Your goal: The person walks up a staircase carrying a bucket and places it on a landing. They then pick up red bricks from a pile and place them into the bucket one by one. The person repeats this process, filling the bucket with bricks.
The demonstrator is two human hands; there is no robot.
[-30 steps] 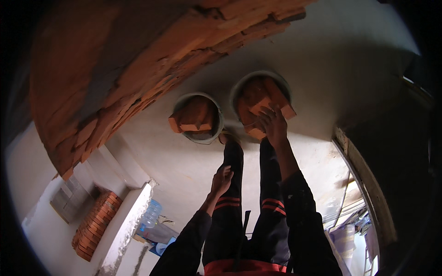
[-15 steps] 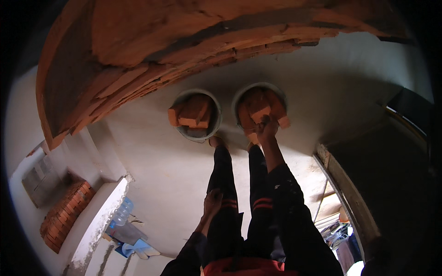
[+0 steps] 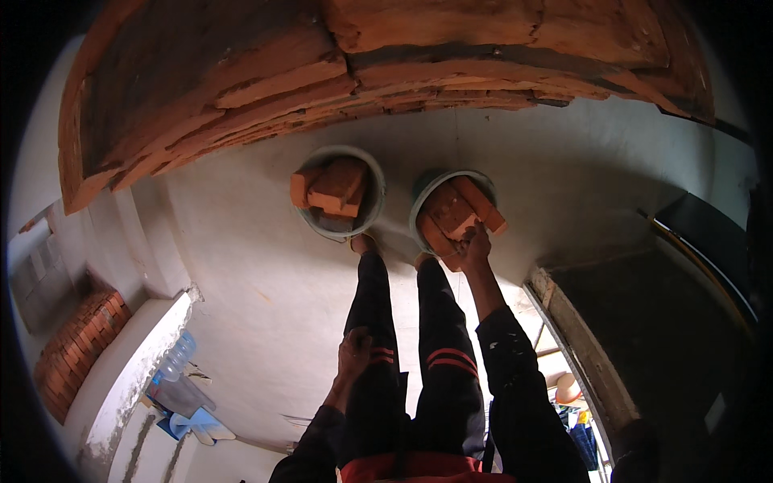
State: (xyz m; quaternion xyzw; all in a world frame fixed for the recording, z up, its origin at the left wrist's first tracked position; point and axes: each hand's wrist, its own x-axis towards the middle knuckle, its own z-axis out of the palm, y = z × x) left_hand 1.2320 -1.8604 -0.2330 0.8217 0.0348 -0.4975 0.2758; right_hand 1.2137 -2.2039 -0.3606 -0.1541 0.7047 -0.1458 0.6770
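Note:
Two round grey buckets stand side by side by my feet. The right bucket [image 3: 415, 193] holds several orange-red bricks, some jutting over its rim. My right hand [image 3: 477, 244] is closed on the near end of the middle brick [image 3: 451, 214] in it; the fingertips are partly hidden. The left bucket [image 3: 378, 209] holds several bricks too, among them a large brick [image 3: 336, 187] lying across the others. Lower down, my left hand [image 3: 354, 352] rests at my left knee with its fingers curled and no object visible in them.
A tall brick stack [image 3: 419, 68] spans the far side, close beyond the buckets. To the left, another brick stack [image 3: 80, 350] sits behind a low white wall [image 3: 133, 378]. A rough-edged doorway frame [image 3: 584, 346] is at the right, and blue plastic bottles [image 3: 175, 354] lie lower left.
The right bucket has shifted nearer to me relative to the left one, with my right hand on the brick. My left hand stays at the knee. The whole view has shifted a little.

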